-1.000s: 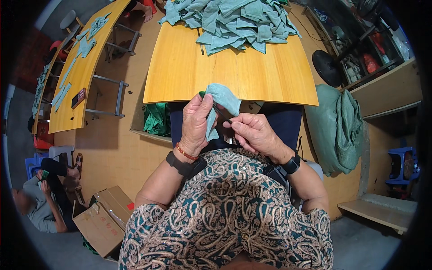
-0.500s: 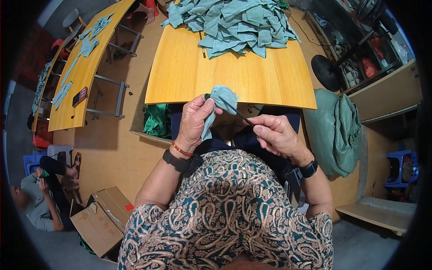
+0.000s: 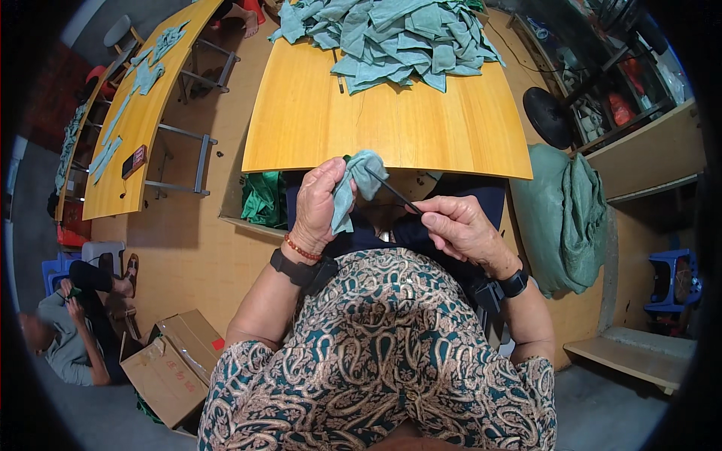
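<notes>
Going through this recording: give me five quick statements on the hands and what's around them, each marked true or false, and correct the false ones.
1. The left hand holds a pale blue-green cloth. True.
2. The right hand is empty. False: the right hand grips a thin dark rod.
3. A heap of cloth pieces lies on the wooden table in front of the person. True.
4. The large green sack is on top of the wooden table. False: the large green sack is to the right of the wooden table.
5. A cardboard box is on the person's left. True.
</notes>
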{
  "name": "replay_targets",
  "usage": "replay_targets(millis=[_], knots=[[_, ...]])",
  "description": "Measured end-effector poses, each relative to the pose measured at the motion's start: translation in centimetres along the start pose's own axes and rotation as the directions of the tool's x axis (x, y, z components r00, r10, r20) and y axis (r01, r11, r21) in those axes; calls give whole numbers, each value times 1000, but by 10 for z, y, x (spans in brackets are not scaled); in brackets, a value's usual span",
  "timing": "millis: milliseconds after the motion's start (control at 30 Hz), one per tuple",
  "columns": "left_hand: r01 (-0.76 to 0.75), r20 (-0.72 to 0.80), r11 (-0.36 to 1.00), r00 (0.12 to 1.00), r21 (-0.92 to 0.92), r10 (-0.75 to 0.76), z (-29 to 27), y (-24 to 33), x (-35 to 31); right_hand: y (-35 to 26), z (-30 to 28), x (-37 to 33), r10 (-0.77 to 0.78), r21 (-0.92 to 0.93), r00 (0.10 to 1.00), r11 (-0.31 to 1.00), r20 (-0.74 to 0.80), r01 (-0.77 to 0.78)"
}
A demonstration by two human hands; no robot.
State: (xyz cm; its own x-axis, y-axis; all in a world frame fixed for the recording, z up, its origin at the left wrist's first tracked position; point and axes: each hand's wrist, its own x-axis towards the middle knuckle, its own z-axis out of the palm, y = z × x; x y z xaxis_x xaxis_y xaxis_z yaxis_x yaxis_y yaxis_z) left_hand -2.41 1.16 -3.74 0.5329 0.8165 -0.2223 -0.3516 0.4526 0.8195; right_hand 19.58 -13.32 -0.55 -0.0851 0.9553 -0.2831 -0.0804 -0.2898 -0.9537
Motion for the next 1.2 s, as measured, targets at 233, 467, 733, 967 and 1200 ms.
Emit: replay_targets(millis=[233, 467, 733, 967, 1200], knots=[[7, 172, 1000, 985, 20, -11, -8, 0, 2, -5, 9, 7, 2, -24, 1000, 1000, 6, -2], [-14, 134, 992, 991, 125, -3, 24, 7, -9, 6, 22, 10, 38, 109, 999, 993, 25, -40], [60, 178, 970, 978, 235, -104, 31, -7, -13, 9, 33, 21, 20, 264, 1000, 964, 0, -19], [-79, 43, 971, 997, 227, 71, 31, -13, -8, 8, 34, 33, 11, 332, 1000, 943, 11, -14], [-115, 39, 993, 993, 38, 113, 9, -11, -2, 5, 23, 19, 20, 367, 999, 930, 43, -34]])
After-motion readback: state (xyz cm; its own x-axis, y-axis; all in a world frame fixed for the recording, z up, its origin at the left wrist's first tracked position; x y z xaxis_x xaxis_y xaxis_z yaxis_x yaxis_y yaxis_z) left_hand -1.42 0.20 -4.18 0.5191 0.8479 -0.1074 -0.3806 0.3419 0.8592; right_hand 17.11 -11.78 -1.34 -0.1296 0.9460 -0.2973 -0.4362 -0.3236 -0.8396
